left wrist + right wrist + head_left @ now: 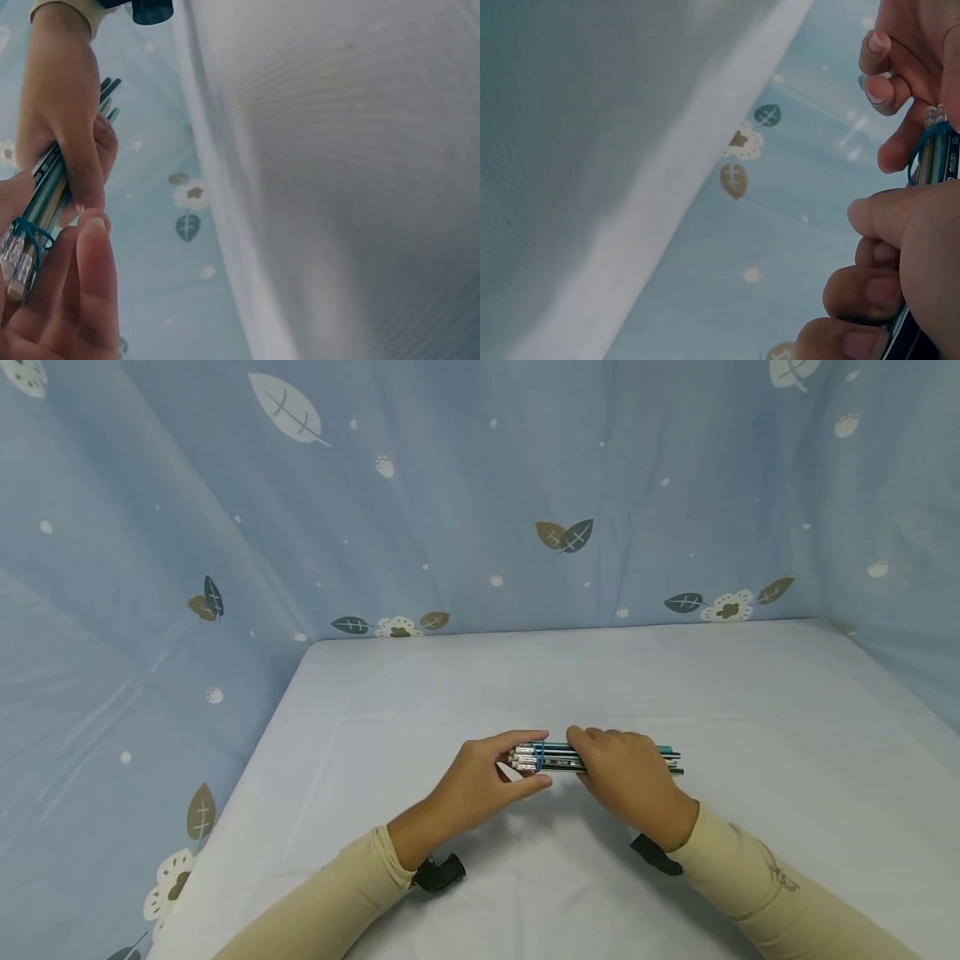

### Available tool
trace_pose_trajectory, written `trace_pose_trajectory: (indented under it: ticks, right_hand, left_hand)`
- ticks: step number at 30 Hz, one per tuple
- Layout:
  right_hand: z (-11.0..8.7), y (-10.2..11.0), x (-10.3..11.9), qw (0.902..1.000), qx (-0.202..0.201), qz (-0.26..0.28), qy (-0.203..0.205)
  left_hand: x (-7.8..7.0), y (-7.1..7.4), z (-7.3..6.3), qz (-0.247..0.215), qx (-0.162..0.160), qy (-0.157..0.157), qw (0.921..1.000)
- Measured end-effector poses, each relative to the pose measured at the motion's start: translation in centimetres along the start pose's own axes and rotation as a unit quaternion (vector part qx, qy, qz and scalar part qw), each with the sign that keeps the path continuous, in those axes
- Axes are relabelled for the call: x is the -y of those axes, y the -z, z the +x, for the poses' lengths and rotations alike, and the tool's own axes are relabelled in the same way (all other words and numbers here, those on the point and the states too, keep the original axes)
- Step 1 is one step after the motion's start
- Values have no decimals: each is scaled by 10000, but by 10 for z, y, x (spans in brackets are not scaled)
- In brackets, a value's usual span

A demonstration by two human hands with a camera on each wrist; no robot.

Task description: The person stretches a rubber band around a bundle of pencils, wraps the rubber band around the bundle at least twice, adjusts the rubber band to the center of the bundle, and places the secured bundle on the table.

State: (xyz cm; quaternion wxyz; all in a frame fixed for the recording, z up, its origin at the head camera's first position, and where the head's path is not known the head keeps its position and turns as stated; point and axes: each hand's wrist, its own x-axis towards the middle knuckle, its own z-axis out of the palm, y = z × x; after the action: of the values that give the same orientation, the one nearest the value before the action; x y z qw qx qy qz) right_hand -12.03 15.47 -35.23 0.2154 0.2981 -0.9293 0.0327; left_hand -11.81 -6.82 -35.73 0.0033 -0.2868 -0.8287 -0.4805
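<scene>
right fingers grip pencils bound by a blue band.

Tabletop: was white, with faint creases; its far edge met the backdrop.
Backdrop: was blue fabric, hanging behind the table and along both sides; folds showed at left.
Pale leaf: was printed high, left of centre.
Leaf pair: was brown and dark green, mid-backdrop.
White flower: had a brown centre; sat between two leaves, just above the far edge.
Paw print: was white, upper right.
</scene>
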Motion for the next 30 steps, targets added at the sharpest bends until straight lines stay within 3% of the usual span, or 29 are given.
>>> trace_pose_trajectory:
  ticks: [8,11,18,30]
  right_hand:
    - [0,3,-4,9988,203,391,-210]
    - [0,3,-4,9985,254,420,-253]
    - [1,2,-4,9982,300,400,-326]
    - [2,3,-1,9983,181,522,-186]
  left_hand:
    - [1,4,3,-416,-84,-70,9991]
    - [2,4,3,-906,40,64,9959]
    - [5,6,6,-2274,419,404,9721]
    - [18,13,10,-3249,822,987,9370]
